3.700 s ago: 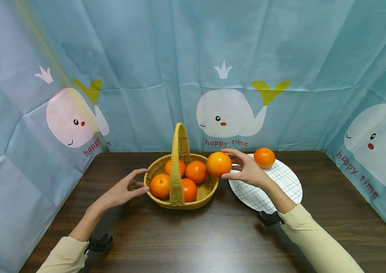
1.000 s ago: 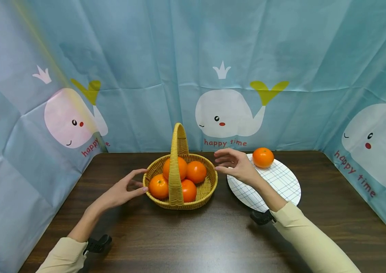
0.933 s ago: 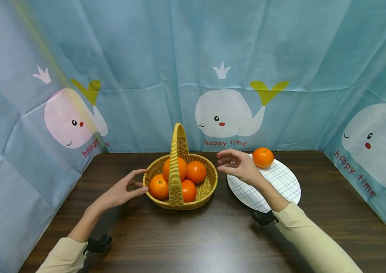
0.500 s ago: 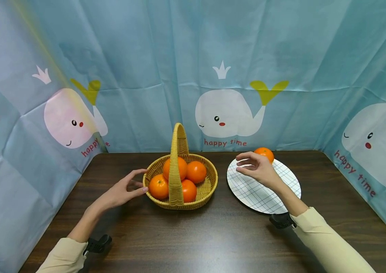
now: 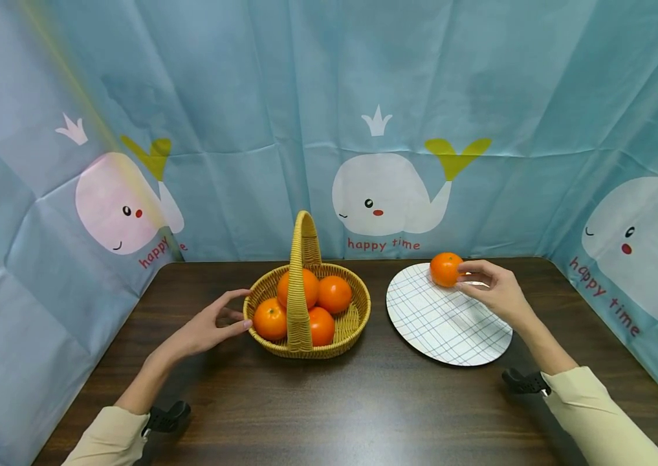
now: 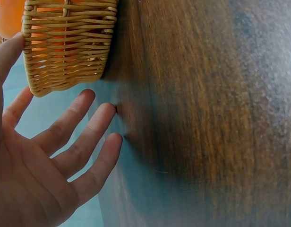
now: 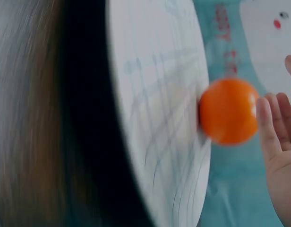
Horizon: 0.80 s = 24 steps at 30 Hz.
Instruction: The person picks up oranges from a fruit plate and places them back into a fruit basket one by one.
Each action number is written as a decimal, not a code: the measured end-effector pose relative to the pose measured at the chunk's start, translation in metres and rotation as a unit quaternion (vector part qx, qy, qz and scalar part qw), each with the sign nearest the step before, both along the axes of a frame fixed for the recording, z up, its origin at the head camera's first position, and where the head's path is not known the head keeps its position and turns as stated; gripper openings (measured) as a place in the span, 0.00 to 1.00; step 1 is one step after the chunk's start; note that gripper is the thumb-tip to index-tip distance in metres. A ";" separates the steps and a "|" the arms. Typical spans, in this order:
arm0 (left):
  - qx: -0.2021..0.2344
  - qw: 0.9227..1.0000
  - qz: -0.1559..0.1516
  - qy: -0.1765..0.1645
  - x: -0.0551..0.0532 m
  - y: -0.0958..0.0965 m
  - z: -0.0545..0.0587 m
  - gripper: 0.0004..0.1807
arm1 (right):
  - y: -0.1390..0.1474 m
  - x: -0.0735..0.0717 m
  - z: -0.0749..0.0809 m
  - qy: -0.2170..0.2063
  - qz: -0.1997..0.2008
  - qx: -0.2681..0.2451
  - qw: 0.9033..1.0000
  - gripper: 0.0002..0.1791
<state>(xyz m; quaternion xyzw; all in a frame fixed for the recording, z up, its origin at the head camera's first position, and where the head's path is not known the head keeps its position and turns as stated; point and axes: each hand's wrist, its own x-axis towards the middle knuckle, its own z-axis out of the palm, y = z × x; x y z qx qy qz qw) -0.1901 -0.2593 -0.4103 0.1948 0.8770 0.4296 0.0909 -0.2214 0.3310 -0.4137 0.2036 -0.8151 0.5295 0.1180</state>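
A yellow woven basket [image 5: 340,351] with a tall handle holds several oranges [image 5: 335,294]. At its left end is my left hand [image 5: 206,330], thumb on the rim and index fingertip against the wicker. The left wrist view shows the other fingers of this left hand [image 6: 65,156] spread and off the basket [image 6: 70,52]. One orange [image 5: 445,269] sits near the back edge of a round white plate [image 5: 451,330] with blue grid lines. To its right is my right hand [image 5: 497,291], fingertips right at the skin. In the right wrist view, extended fingers are beside the orange [image 7: 229,111].
Both things stand on a dark wooden table [image 5: 329,408]. A light blue curtain [image 5: 235,129] printed with whales hangs behind and along the sides. A black strap [image 5: 168,417] is round the left wrist, and another black strap [image 5: 523,382] round the right.
An orange that my right hand held over the basket has been let go inside it. That hand has since moved right, across the plate, to the last orange's right side. Left hand unchanged.
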 end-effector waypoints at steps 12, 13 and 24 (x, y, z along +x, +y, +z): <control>0.002 1.000 0.001 -0.003 0.001 0.000 0.000 0.37 | 0.030 -0.010 -0.005 -0.074 -0.041 0.063 0.994 0.45; 0.001 1.000 0.000 -0.002 0.001 0.000 -0.001 0.37 | 0.030 -0.012 -0.005 -0.086 -0.038 0.068 0.993 0.47; 0.002 1.000 0.002 -0.004 -0.001 -0.001 -0.002 0.37 | 0.021 -0.037 -0.007 -0.148 -0.009 0.076 0.986 0.58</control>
